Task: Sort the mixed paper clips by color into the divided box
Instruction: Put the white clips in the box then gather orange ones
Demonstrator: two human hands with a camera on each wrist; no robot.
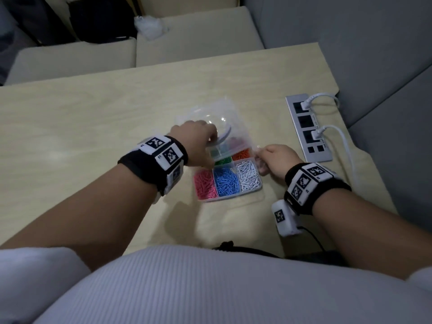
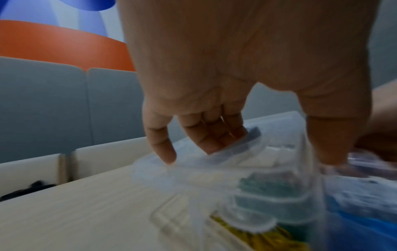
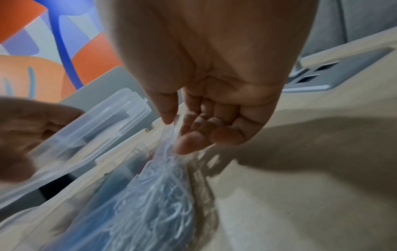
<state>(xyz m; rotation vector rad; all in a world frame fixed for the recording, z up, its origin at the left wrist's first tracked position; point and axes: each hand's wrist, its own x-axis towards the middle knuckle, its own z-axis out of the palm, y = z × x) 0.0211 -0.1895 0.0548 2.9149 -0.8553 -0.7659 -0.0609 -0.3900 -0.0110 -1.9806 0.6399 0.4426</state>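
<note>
Divided box (image 1: 249, 188) on table (image 1: 93, 118), clips sorted by colour in compartments, left hand (image 1: 195, 142) gripping clear lid (image 1: 222, 127) tilted over far half, right hand (image 1: 277, 161) pinching box's right edge

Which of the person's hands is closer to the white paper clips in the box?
Right. The right hand touches the box's edge just beside the white paper clips; the left hand is across the box, holding the clear lid.

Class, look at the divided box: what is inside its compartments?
The divided box holds pink clips, blue clips, white clips, orange clips and green clips. The clear lid blurs the far compartments.
</note>
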